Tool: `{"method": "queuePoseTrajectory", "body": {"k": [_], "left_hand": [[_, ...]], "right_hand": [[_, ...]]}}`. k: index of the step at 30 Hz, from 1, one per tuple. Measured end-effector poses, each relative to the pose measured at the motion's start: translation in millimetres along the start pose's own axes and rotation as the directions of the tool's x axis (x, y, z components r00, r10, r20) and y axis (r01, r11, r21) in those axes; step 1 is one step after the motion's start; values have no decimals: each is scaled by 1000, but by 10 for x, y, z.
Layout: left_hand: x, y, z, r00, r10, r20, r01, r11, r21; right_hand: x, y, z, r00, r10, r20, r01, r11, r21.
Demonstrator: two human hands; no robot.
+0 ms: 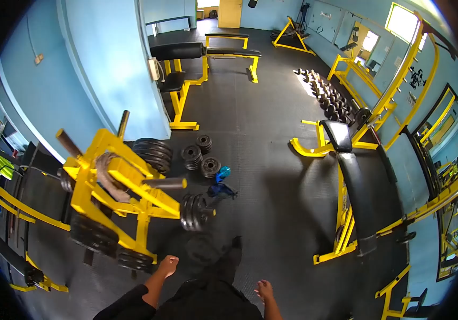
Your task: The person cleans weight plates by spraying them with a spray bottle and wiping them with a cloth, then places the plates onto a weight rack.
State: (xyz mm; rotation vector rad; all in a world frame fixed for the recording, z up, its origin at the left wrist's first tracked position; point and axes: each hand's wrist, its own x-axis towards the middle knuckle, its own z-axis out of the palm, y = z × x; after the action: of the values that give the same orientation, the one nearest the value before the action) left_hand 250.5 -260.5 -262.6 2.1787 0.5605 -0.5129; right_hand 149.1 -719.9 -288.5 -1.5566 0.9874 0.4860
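Observation:
My left hand [168, 265] hangs low in front of my body with its fingers curled in, and nothing shows in it. It is nearest to the yellow weight machine [142, 221], apart from its frame. Black weight plates [191, 212] are loaded on that machine's pegs. To the right of my dark clothing, my right hand [264, 289] hangs over the floor, holding nothing, its fingers loosely bent and somewhat apart.
Stacked weight plates [191, 156], a blue bottle [223, 173] and a dark blue item [222, 190] lie on the black floor ahead. A padded bench [358, 194] stands at right, beside a yellow rack [399, 88]. Several dumbbells [331, 101] line the floor; more benches [233, 52] stand farther back.

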Motion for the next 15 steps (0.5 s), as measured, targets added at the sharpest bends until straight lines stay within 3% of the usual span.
{"method": "queuePoseTrajectory", "body": {"k": [1, 3, 4, 5, 6, 7, 9, 10, 13, 15], "left_hand": [[147, 92, 93, 1000, 2, 2, -2, 1000, -12], [403, 411, 286, 971, -164, 176, 144, 982, 119], [430, 609, 417, 987, -155, 45, 151, 986, 69], [589, 821, 496, 986, -160, 52, 157, 986, 59], [768, 954, 591, 968, -190, 162, 176, 979, 100], [993, 1080, 708, 940, -217, 265, 186, 973, 137], [1522, 1439, 979, 942, -173, 288, 151, 984, 95], [1791, 1664, 1103, 956, -144, 255, 151, 988, -10], [2248, 2567, 1157, 980, 24, 198, 35, 957, -289], [2277, 3401, 964, 992, -59, 108, 93, 936, -340]], "right_hand": [[110, -195, -18, 1000, -6, -7, 6, 1000, -9], [382, -633, -173, 996, 20, 88, -17, 999, -29], [528, -855, -308, 996, 18, 82, -15, 999, -43], [741, -909, -490, 996, 36, 87, -31, 998, -52], [869, -939, -683, 994, 61, 92, -56, 997, -60], [932, -1083, -903, 995, 79, 61, -77, 996, -44], [1238, -1394, -1364, 991, 125, -37, -127, 990, -61], [1451, -1433, -1619, 981, 158, -109, -167, 982, -89], [2084, -1557, -2290, 965, 261, 27, -260, 964, -47], [2352, -1926, -2469, 958, 230, -171, -204, 967, 155]]}}
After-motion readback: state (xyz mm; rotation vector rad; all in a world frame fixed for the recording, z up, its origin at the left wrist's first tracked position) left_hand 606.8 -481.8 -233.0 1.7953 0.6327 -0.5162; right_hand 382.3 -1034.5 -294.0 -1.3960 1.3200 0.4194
